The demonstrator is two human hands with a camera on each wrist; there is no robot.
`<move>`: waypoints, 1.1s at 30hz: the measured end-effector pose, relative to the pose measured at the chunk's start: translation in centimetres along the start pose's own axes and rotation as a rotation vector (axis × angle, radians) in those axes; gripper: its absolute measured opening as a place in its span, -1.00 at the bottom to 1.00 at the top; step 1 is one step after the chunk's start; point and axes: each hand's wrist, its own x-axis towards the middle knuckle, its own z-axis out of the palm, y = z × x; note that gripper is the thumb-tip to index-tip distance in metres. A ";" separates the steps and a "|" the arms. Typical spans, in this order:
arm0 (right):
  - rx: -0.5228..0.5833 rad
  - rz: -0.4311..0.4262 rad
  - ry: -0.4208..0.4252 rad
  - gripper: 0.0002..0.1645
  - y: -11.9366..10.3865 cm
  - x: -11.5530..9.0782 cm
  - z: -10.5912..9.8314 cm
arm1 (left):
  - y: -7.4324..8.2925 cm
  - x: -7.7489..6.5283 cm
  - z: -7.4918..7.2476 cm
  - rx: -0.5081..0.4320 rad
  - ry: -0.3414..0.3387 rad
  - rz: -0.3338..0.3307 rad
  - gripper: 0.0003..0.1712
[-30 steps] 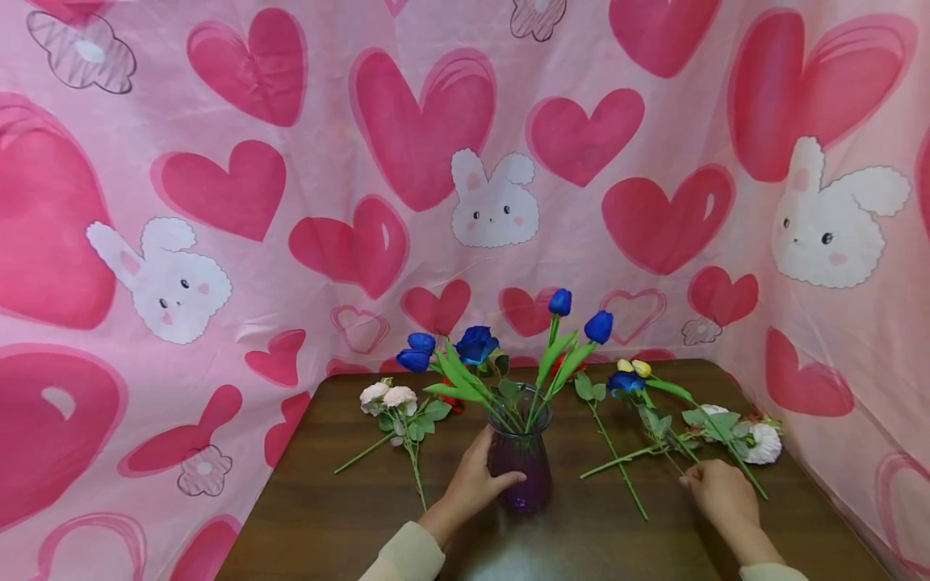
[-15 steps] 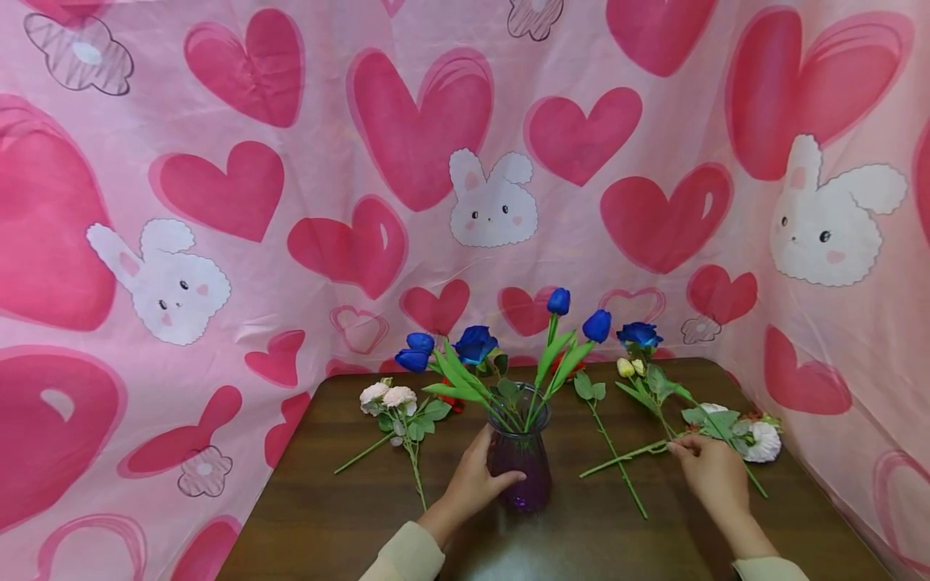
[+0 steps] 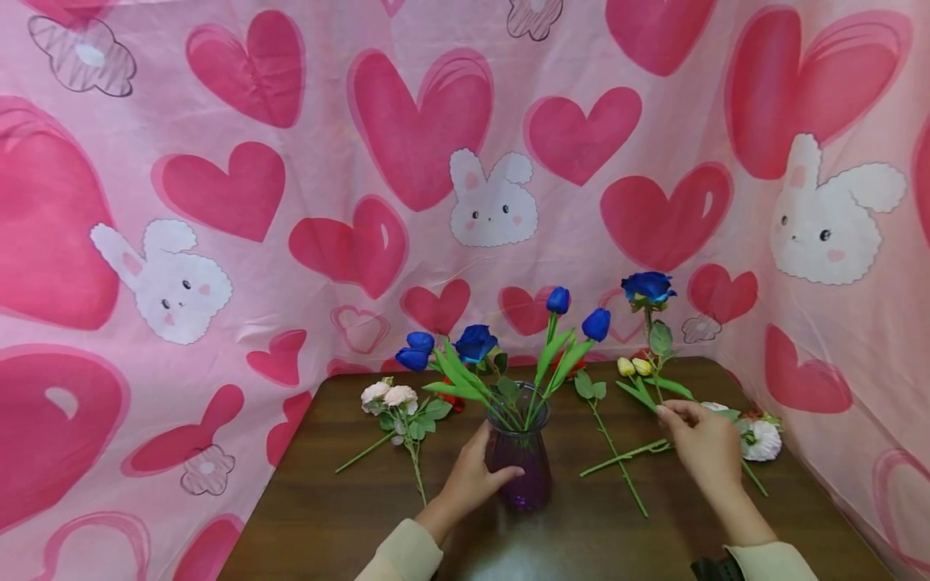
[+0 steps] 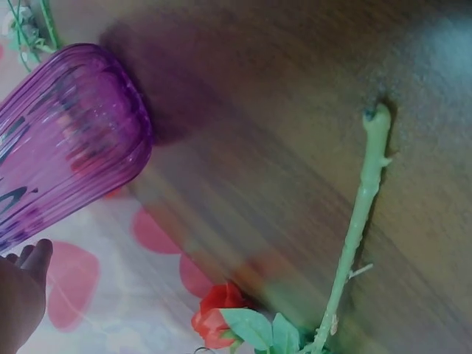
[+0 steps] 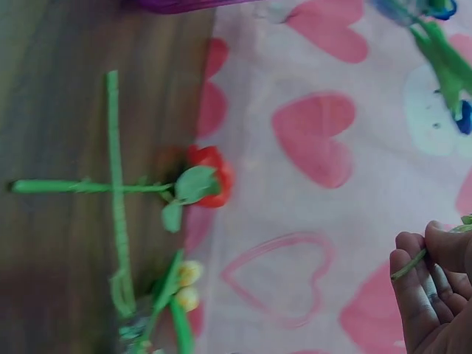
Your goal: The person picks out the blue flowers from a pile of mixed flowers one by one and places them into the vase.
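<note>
A purple glass vase (image 3: 530,472) stands upright on the table, holding blue tulips (image 3: 596,324) and a blue rose (image 3: 475,344). My left hand (image 3: 471,478) grips its side, thumb across the front; the left wrist view shows the ribbed vase (image 4: 81,133) with part of the hand (image 4: 21,299). To the right, a second blue rose (image 3: 649,288) is held up nearly upright. My right hand (image 3: 706,445) pinches its stem between thumb and fingers. In the right wrist view, the stem's cut end (image 5: 407,267) pokes out past the fingers; its bloom is out of that frame.
Pale pink flowers (image 3: 398,397) lie left of the vase. On the right lie yellow tulips (image 3: 634,367), a white flower (image 3: 763,441) and crossed green stems (image 3: 617,458). A red rose (image 5: 214,177) lies near the table's back edge. A heart-patterned cloth (image 3: 494,266) hangs behind.
My right hand has lifted the second blue rose off the table, raising it and tilting it upright while moving slightly left. The left hand and vase have stayed in place.
</note>
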 end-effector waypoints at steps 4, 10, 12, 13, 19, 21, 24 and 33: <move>0.051 -0.022 0.048 -0.80 -1.7 0.4 -0.6 | 0.2 0.1 -0.4 0.000 0.021 0.040 -0.01; 0.108 -0.071 0.105 -0.82 -3.6 0.5 -1.4 | 0.4 -0.4 -1.5 0.059 0.072 0.092 -0.17; 0.126 -0.082 0.111 -0.83 -4.3 0.4 -1.6 | 0.6 -0.5 -2.1 0.079 0.115 0.129 -0.26; 0.138 -0.089 0.109 -0.83 -4.7 0.4 -1.8 | 0.6 -0.6 -2.3 0.088 0.139 0.152 -0.31; 0.243 -0.129 0.088 -0.86 -6.9 0.1 -2.3 | 1.5 -0.1 -4.0 0.129 0.294 0.315 -0.59; 0.281 -0.128 0.074 -0.89 -7.5 -0.1 -2.3 | 2.1 0.3 -4.4 0.132 0.328 0.349 -0.63; 0.331 -0.124 0.042 -0.91 -8.4 -0.3 -2.1 | 3.1 1.0 -4.7 0.103 0.336 0.404 -0.63; 0.401 -0.145 -0.034 -0.92 -10.3 -1.8 -0.5 | 7.3 3.6 -4.6 0.054 0.304 0.598 -0.65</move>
